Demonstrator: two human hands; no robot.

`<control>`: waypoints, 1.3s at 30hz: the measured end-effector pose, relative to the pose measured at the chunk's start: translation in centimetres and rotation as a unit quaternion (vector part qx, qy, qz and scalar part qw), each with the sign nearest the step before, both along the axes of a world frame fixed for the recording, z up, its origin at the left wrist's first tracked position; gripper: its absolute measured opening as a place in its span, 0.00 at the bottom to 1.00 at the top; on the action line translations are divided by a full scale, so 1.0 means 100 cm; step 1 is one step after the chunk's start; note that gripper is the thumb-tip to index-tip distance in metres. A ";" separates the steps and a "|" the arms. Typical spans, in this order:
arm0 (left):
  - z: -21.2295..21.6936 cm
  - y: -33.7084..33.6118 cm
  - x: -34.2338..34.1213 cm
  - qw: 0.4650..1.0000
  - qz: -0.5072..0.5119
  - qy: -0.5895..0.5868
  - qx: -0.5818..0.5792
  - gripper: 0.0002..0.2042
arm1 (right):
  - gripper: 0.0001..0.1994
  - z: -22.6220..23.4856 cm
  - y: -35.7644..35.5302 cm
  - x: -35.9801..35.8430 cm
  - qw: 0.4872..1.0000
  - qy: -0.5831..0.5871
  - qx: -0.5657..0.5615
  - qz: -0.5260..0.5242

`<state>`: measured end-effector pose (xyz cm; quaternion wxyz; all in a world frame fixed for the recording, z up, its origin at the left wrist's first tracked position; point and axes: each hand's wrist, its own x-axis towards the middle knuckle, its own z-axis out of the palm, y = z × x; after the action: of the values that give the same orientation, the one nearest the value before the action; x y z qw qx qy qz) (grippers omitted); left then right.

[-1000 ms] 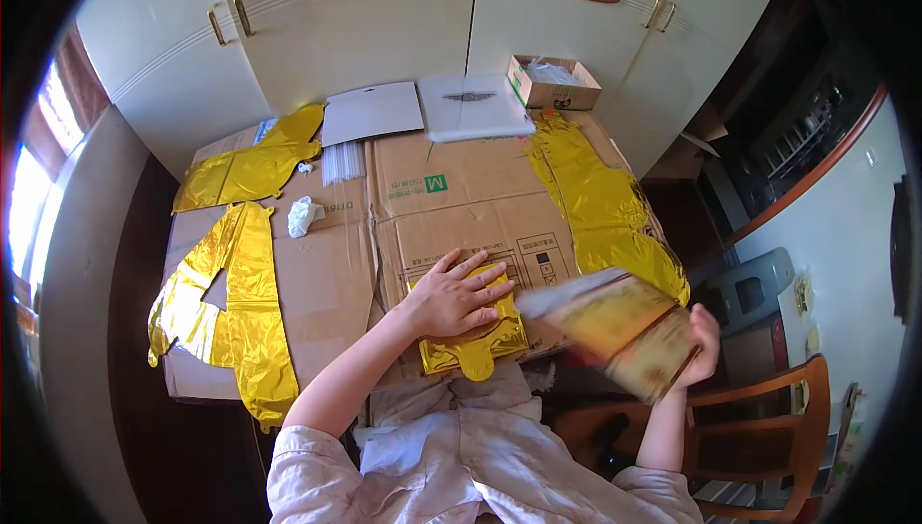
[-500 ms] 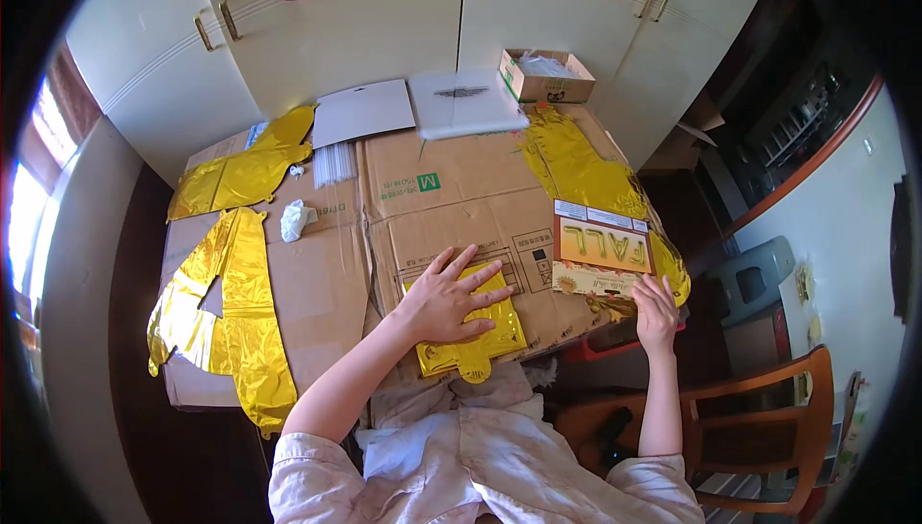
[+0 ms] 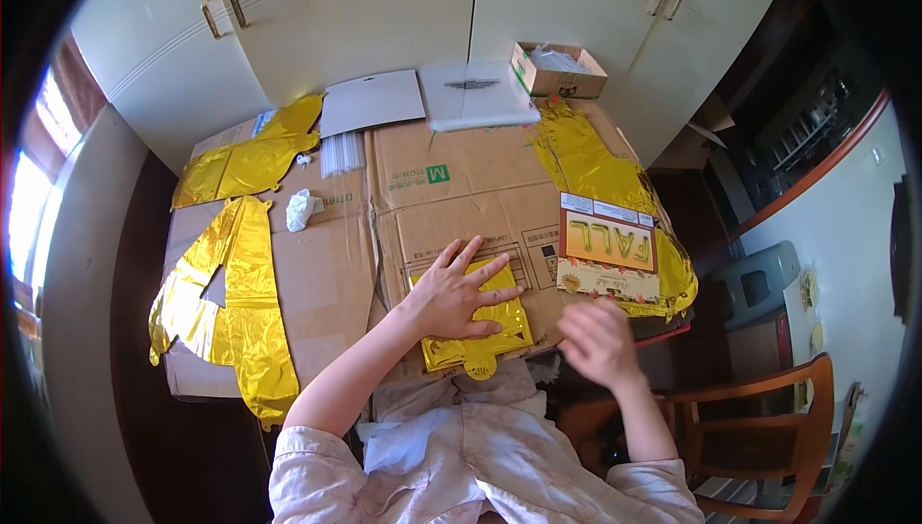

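Gold foil balloon (image 3: 477, 324), folded flat, lies on flattened cardboard (image 3: 451, 188) at the table's near edge, pinned under the left hand (image 3: 459, 295), palm down w/ fingers spread. Right hand (image 3: 600, 341) hovers open, empty, blurred, just right of the balloon and below a printed packet (image 3: 609, 257) lying on the cardboard. Other gold foil letter balloons (image 3: 230, 293) sit far left & at right; small cardboard box (image 3: 557, 70) at the back.
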<state>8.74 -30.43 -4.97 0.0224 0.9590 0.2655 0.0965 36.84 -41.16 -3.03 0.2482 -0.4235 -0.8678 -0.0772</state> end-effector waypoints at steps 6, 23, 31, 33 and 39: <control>-0.002 0.001 0.000 1.000 -0.004 -0.010 0.018 0.28 | 0.17 -0.010 -0.003 -0.071 0.990 -0.021 -0.020 0.135; -0.007 0.007 -0.004 0.998 0.006 -0.053 -0.044 0.29 | 0.17 -0.008 0.012 -0.092 0.992 0.022 -0.096 0.079; -0.007 0.014 -0.007 0.985 -0.003 -0.096 -0.142 0.29 | 0.12 -0.017 0.025 -0.107 0.987 0.136 -0.091 0.011; -0.006 0.015 -0.008 0.980 -0.003 -0.109 -0.163 0.29 | 0.13 -0.020 0.027 -0.110 0.987 0.118 -0.107 -0.015; -0.009 0.019 -0.010 0.968 -0.013 -0.142 -0.208 0.29 | 0.14 -0.014 0.028 -0.119 0.980 0.169 -0.105 -0.012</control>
<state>7.74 -28.56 -5.86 0.2603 0.9131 0.2611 0.1743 24.94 -38.34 -4.46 0.3449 -0.4643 -0.8114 0.0841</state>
